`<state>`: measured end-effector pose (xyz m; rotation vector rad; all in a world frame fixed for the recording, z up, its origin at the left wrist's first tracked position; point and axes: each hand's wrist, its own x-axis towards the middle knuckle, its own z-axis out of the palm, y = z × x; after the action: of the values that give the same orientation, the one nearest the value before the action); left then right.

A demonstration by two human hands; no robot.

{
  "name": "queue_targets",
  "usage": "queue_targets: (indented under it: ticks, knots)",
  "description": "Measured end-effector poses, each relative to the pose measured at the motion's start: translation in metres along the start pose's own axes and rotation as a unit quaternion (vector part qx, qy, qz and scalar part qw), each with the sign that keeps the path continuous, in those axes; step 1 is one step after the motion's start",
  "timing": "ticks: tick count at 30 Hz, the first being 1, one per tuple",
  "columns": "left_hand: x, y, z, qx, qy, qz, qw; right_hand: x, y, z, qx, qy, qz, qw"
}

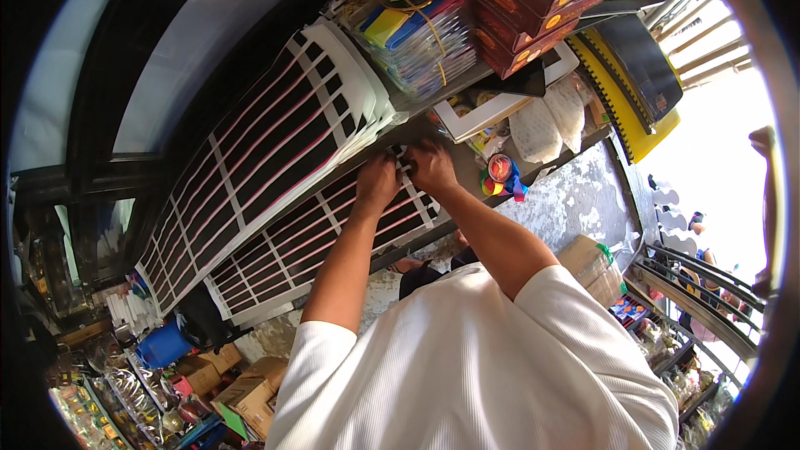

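Note:
My left hand [379,179] and my right hand [431,168] meet close together at the right end of a long printed sheet [304,229] on the table. Black bands, thin pink-red lines and white cross strips pattern this sheet. Both hands have curled fingers, and a small black-and-white piece [403,158] shows between them. What each set of fingertips grips is hidden. Just beyond the left hand lies a thick stack of similar sheets [258,146], its right end curling up.
Behind the stack sit plastic-wrapped packets [421,42] and dark red boxes [525,4]. Right of my hands are a tape roll with coloured ribbon [500,171], a white frame [483,117] and a yellow spiral-bound book [612,83]. Cardboard boxes [250,392] stand lower left.

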<state>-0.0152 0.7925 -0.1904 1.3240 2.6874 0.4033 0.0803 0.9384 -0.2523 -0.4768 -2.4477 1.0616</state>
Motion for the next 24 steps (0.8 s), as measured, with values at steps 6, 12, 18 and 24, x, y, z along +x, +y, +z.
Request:
queue_targets:
  ticks: [6,12,18,24]
  knots:
    - [0.019,-0.007,-0.001,0.042,-0.028,0.076,0.996,0.000,-0.002,0.003,-0.017,-0.020,0.024,0.999]
    - [0.020,-0.009,-0.001,0.050,-0.016,0.099,0.994,0.000,-0.007,0.001,-0.018,-0.007,0.031,0.999]
    - [0.022,-0.014,0.001,0.025,-0.021,0.101,0.994,0.001,-0.008,0.001,-0.008,-0.001,0.018,1.000]
    - [0.018,-0.018,-0.008,0.007,-0.054,0.080,0.995,0.001,-0.011,-0.004,-0.015,-0.013,0.040,0.999]
